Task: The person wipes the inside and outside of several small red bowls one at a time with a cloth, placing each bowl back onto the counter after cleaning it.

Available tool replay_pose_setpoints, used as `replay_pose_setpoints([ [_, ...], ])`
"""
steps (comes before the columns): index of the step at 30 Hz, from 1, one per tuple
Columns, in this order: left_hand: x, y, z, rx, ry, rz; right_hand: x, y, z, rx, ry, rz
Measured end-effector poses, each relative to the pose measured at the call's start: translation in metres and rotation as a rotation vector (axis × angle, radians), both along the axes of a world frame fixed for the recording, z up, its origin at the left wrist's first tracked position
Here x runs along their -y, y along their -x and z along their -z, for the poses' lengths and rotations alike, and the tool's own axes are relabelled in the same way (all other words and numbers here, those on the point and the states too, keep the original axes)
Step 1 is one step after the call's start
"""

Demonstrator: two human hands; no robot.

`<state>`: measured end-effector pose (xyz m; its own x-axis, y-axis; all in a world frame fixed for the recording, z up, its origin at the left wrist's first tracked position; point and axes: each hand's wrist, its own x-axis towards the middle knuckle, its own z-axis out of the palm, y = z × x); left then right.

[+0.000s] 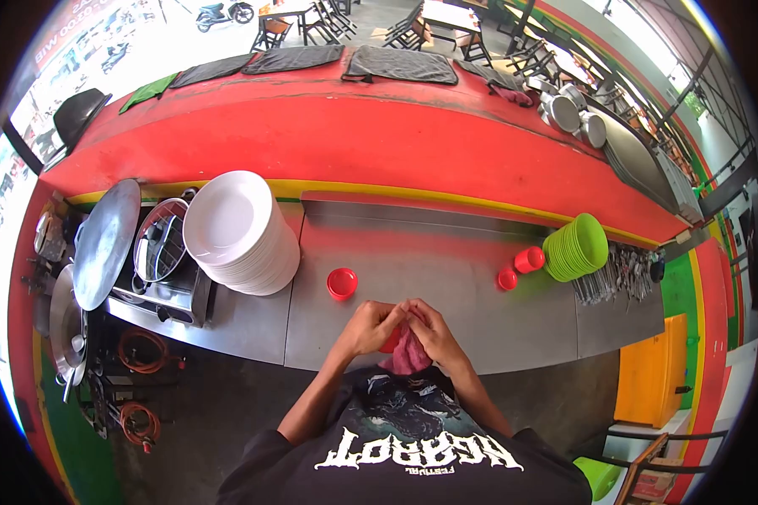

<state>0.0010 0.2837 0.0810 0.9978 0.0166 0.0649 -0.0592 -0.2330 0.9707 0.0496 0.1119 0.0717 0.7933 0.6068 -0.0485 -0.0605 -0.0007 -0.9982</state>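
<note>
Both hands meet in front of my chest, over the near edge of the metal counter (pixel 429 278). My left hand (pixel 369 326) is closed around a small red bowl (pixel 390 341), mostly hidden by the fingers. My right hand (pixel 432 330) is closed on a pinkish-red cloth (pixel 408 355), which hangs below the fingers and presses against the bowl. On the counter just beyond my left hand sit small red bowls (pixel 342 284), apparently stacked.
A tall stack of white plates (pixel 237 236) stands left, beside a stove (pixel 173 295). To the right are red cups (pixel 529 260), a leaning green stack of plates (pixel 577 248) and a pile of cutlery (pixel 619 273). A red wall (pixel 354 135) bounds the counter's far side.
</note>
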Motion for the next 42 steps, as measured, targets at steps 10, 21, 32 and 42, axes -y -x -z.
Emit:
replay_pose_setpoints([
  [10,0.015,-0.002,0.018,-0.141,0.237,-0.262,-0.02,0.002,-0.002,-0.109,-0.202,0.254],
  [21,0.012,0.007,0.007,-0.24,0.419,-0.249,-0.019,-0.009,-0.008,-0.184,-0.163,0.194],
  [32,0.0,0.007,0.031,-0.177,0.227,-0.143,-0.015,-0.011,-0.002,-0.086,-0.07,0.001],
  [42,0.013,0.0,0.0,-0.106,0.445,-0.347,-0.025,-0.013,-0.006,0.036,-0.192,0.35],
])
